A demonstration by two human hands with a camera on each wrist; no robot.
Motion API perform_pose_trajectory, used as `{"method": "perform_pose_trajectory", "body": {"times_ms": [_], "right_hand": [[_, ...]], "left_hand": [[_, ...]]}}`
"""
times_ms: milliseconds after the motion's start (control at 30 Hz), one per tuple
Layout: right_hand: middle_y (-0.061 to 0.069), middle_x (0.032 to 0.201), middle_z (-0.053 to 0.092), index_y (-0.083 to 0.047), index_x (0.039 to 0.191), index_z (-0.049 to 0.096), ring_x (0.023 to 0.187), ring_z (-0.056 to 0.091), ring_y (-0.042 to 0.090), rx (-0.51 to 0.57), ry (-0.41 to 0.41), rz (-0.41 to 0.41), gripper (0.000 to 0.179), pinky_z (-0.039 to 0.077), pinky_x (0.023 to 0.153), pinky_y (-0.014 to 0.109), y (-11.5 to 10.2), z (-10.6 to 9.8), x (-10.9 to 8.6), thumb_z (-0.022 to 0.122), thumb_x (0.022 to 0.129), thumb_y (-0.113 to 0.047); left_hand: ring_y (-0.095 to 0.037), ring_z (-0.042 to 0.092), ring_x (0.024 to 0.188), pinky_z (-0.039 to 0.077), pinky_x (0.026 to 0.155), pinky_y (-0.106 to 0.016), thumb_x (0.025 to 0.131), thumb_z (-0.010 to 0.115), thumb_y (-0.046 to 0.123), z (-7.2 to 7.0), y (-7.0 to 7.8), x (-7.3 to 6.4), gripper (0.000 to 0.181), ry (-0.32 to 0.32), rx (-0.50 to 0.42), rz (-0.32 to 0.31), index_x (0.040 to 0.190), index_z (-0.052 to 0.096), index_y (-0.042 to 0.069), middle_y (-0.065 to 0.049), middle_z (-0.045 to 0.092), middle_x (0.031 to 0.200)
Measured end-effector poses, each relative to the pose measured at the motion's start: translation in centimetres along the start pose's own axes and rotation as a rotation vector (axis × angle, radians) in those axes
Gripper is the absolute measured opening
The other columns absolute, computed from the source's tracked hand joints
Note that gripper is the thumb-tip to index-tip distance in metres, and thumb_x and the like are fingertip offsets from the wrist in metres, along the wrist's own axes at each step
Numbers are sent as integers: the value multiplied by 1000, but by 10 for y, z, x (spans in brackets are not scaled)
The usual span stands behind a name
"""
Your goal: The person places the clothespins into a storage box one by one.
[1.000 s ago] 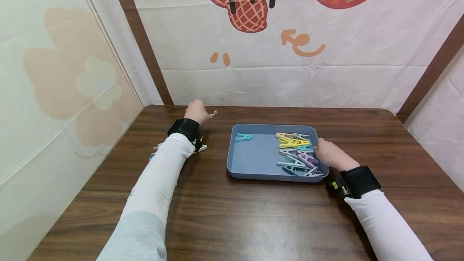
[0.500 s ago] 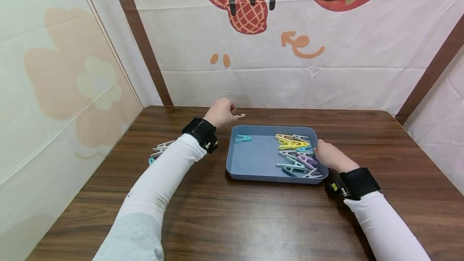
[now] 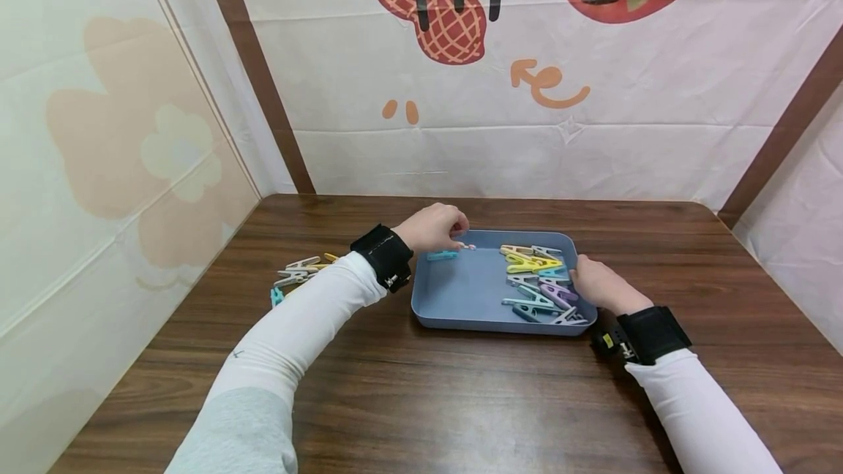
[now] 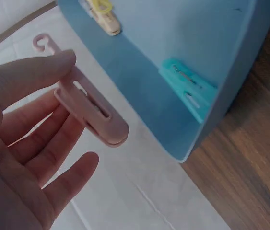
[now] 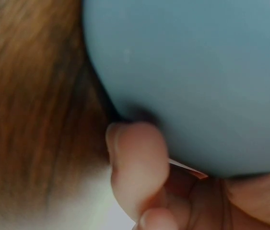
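My left hand [image 3: 431, 229] pinches a pale pink clothespin [image 4: 94, 108] between thumb and fingers, over the back left part of the blue tray [image 3: 461, 295]. The pin has a small hook at one end, and its rounded end points away from the palm in the left wrist view. Close below the hand, a turquoise clothespin [image 4: 187, 88] lies in the tray's left end. At the tray's right side my right hand [image 3: 607, 285] grips the wall, its fingers [image 5: 139, 153] against the outside. Several yellow, purple, green and grey clothespins [image 3: 533, 263] lie along the right half of the tray.
Left of the tray, a loose group of clothespins [image 3: 299, 269] in white, yellow and turquoise lies on the brown wooden table [image 3: 461, 401], partly behind the left forearm. A printed white cloth [image 3: 500, 159] hangs behind the table's far edge.
My left hand has moved right with the pink clothespin, from the table's far left to over the tray, uncovering more of the loose clothespins. The right hand stays at the tray.
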State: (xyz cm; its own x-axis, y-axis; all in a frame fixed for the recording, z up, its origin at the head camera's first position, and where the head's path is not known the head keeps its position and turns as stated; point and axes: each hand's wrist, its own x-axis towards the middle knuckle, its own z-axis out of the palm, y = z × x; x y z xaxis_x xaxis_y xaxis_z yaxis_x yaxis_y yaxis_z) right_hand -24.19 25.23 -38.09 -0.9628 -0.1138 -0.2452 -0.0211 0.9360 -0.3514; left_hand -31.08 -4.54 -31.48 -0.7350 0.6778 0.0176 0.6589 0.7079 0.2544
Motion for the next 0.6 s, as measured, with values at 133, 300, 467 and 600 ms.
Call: {"method": "perform_pose_trajectory", "body": {"times_ms": [133, 300, 467, 600], "right_hand": [[23, 93, 53, 25, 126, 32, 83, 55, 30, -6, 8, -5, 40, 45, 67, 39, -1, 0, 0, 38, 103, -8], [24, 94, 53, 25, 126, 32, 84, 55, 31, -8, 18, -18, 40, 45, 68, 40, -2, 1, -1, 38, 103, -7], [25, 96, 53, 26, 128, 30, 84, 55, 31, -5, 15, -26, 43, 45, 68, 40, -1, 1, -1, 37, 103, -7], [25, 98, 53, 25, 129, 30, 85, 55, 31, -11, 18, -29, 43, 45, 68, 40, 1, 1, 1, 38, 103, -8]], "left_hand": [[-14, 45, 71, 34, 65, -25, 86, 76, 13, 7, 0, 1, 20, -81, 38, 22, 97, 69, -1, 0, 48, 73], [-13, 45, 69, 33, 64, -24, 84, 78, 14, 22, -3, 1, 19, -138, 91, 33, 95, 70, 0, 1, 48, 72], [-13, 44, 70, 32, 63, -24, 83, 78, 14, 33, -5, 1, 15, -170, 130, 7, 87, 68, 5, 3, 46, 70], [-12, 42, 68, 30, 60, -24, 82, 79, 13, 35, -4, 2, 23, -170, 169, 4, 72, 58, 10, 3, 41, 66]]}}
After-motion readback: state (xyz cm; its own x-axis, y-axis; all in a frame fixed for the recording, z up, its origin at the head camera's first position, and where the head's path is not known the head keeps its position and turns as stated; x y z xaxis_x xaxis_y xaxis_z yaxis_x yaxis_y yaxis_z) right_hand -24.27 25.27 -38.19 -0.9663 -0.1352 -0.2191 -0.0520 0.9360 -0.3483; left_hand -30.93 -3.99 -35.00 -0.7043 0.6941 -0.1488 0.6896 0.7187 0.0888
